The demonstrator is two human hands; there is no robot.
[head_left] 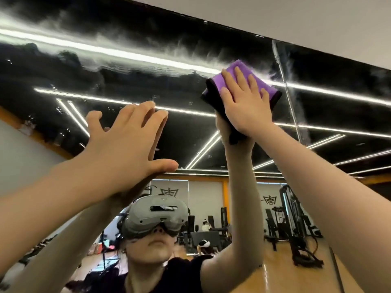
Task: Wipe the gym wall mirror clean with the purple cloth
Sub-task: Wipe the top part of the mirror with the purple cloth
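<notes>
The gym wall mirror (131,81) fills the view, its upper part streaked with white smears. High on the glass near its top edge, my right hand (245,104) presses the folded purple cloth (264,85) flat with straight fingers. The cloth has a dark edge and hangs a little below my palm. My left hand (127,140) is raised lower and to the left, fingers spread and straight, at the glass and holding nothing. Both arms and the headset I wear are reflected below.
A vertical seam (289,98) between mirror panels runs just right of the cloth. The white ceiling (296,17) meets the mirror's top edge. Reflected in the glass are weight machines (294,225), a wooden floor and other people far behind.
</notes>
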